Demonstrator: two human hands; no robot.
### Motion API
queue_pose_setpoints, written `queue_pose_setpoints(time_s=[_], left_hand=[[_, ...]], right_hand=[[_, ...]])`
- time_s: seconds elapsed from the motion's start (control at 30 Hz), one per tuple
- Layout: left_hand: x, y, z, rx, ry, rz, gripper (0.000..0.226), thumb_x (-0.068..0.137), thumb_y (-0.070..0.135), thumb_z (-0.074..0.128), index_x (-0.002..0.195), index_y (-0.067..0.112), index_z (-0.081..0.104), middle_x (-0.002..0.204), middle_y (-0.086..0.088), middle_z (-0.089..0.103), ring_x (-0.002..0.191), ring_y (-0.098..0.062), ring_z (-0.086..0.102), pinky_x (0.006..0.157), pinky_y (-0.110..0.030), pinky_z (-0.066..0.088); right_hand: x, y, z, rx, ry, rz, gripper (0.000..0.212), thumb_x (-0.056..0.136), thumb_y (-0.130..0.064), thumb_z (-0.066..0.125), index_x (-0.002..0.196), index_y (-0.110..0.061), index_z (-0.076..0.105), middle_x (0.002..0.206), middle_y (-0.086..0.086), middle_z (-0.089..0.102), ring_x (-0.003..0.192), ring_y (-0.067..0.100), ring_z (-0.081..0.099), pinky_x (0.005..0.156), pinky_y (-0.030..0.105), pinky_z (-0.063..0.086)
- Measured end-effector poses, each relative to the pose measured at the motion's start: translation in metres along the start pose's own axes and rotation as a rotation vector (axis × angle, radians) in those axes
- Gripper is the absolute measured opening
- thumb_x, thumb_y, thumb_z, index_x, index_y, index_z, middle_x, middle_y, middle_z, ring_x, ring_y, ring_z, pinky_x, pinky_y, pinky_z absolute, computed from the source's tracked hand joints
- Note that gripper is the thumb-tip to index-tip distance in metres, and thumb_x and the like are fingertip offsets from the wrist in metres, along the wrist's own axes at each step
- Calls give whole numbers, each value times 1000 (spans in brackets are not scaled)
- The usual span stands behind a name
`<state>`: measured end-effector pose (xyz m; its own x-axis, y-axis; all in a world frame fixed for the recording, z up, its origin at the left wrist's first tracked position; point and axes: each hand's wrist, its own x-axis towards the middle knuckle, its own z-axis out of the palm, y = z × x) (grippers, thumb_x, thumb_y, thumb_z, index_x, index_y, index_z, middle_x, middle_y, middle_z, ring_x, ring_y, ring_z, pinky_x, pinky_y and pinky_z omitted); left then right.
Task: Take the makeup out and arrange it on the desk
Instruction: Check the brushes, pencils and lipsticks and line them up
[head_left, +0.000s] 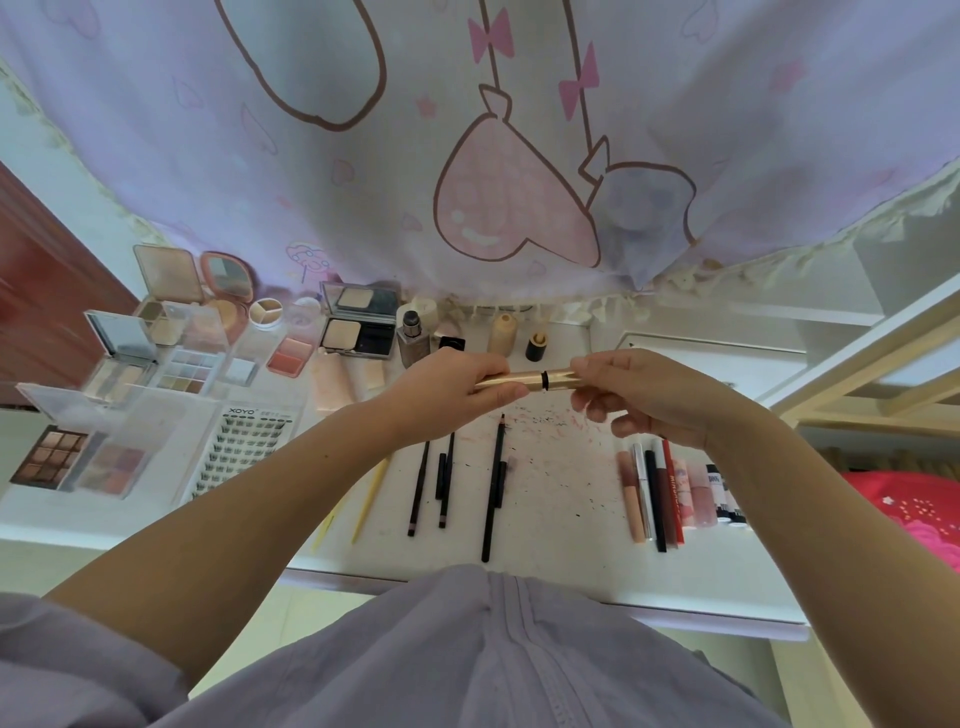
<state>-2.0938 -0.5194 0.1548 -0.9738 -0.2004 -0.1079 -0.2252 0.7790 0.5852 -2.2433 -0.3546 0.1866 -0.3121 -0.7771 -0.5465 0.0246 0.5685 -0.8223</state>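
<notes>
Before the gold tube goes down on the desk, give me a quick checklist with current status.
1. Left hand grips gold tube: ok.
2. Right hand grips its other end: ok.
3. Tube fully closed: not ok, a black ring shows at the middle.
4. Bare spot on desk between the black pencils and the lip gloss row: ok.
5. Spot clean: not ok, red and black marks.

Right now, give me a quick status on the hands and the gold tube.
Left hand and right hand both grip the gold tube, above the desk. Black ring visible at its middle. Pencils lie below; nothing blocking.
</notes>
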Motion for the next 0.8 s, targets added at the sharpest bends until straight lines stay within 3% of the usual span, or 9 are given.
queue_pose_setpoints(time_s=[0.1, 0.23, 0.37, 0.43, 0.53, 0.67, 0.8], left_hand=[[1, 3, 0, 18, -8, 11, 26, 93, 46, 44, 86, 22, 53, 60, 9, 46, 49, -5, 40, 49, -16, 33], [-1, 2, -1, 14, -2, 16, 25, 93, 45, 44, 83, 23, 51, 60, 9, 45, 49, -6, 39, 49, -15, 31], [-2, 4, -1, 11, 5, 20, 24, 94, 45, 44, 82, 25, 50, 61, 9, 46, 50, -6, 40, 49, -15, 32], [-2, 5, 0, 31, -2, 17, 24, 93, 46, 44, 83, 25, 50, 60, 10, 46, 50, -6, 40, 49, -16, 31], [-3, 3, 1, 12, 9, 13, 25, 93, 46, 44, 82, 24, 50, 60, 9, 46, 49, -6, 40, 49, -17, 32], [-1, 7, 0, 28, 8, 16, 25, 94, 46, 43, 84, 24, 51, 61, 9, 46, 49, -5, 40, 48, -16, 31], [-2, 7, 2, 50, 3, 23, 25, 93, 47, 43, 83, 25, 50, 60, 9, 46, 49, -4, 40, 48, -16, 32]], right_hand=[[0, -1, 3, -42, -9, 2, 35, 100, -33, 40, 92, -9, 65, 58, -3, 42, 48, 7, 32, 42, 16, 29], [-4, -3, 3, -78, -22, -66, 16, 99, -20, 46, 99, -11, 58, 67, -3, 52, 54, 5, 41, 47, 16, 35], [-2, -2, 5, -45, -34, 11, 43, 100, -40, 33, 100, -8, 61, 54, -3, 39, 44, 7, 28, 40, 17, 24], [-1, -2, 7, -33, -33, 8, 36, 102, -34, 34, 97, -7, 58, 58, -2, 36, 45, 6, 27, 41, 17, 23], [-2, -2, 7, 7, -37, -31, 18, 101, -21, 41, 104, -9, 55, 68, -1, 47, 51, 5, 36, 43, 15, 28], [-1, -1, 7, -40, -26, 11, 39, 100, -40, 36, 101, -9, 59, 58, -3, 37, 46, 6, 27, 40, 16, 22], [-6, -1, 7, -59, -46, -54, 17, 100, -23, 43, 99, -11, 55, 67, -2, 47, 53, 5, 38, 46, 16, 31]])
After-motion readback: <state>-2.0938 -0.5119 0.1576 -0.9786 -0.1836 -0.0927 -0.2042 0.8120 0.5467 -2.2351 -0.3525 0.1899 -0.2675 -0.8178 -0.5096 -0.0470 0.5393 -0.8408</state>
